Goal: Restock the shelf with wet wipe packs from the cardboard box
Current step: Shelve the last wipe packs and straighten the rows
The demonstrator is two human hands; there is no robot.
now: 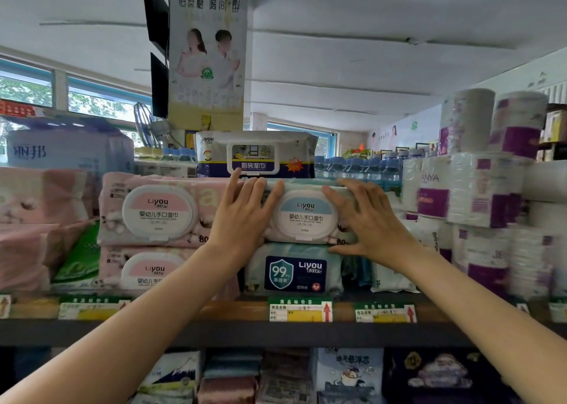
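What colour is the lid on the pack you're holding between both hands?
Pale blue over white on the pack's lid, seen in the head view.

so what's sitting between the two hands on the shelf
In the head view, the blue-lidded wipe pack lies between the left hand and right hand, stacked on the 99% pack.

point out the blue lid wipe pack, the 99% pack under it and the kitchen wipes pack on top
blue-lid wipe pack point(304, 216), head view, on its round lid
99% pack point(295, 273), head view, on its dark label
kitchen wipes pack point(253, 155), head view, on its white flip lid
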